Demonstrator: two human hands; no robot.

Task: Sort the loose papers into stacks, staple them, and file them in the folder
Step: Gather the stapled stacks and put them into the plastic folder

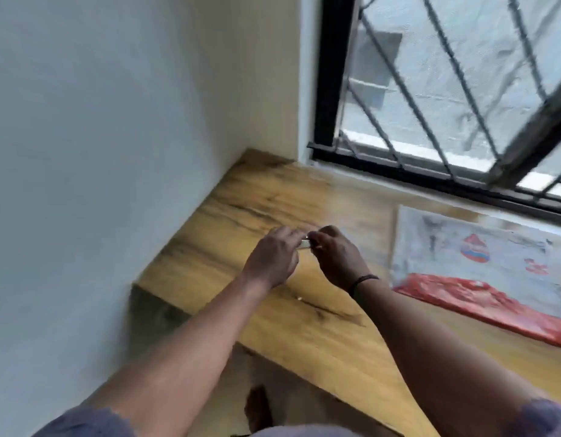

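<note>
I see both hands, left (271,257) and right (334,257), pinching a small shiny item (304,244), blurred, perhaps staples, over the desk (273,190); papers (481,247) and red folder (481,304) wait at 3 o'clock

Soft window (446,89) daylight, motion blur

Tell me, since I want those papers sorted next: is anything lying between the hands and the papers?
Nothing visible: bare wooden desk separates the hands from the papers to their right. Both hands pinch a small shiny item, too blurred to identify.
</note>
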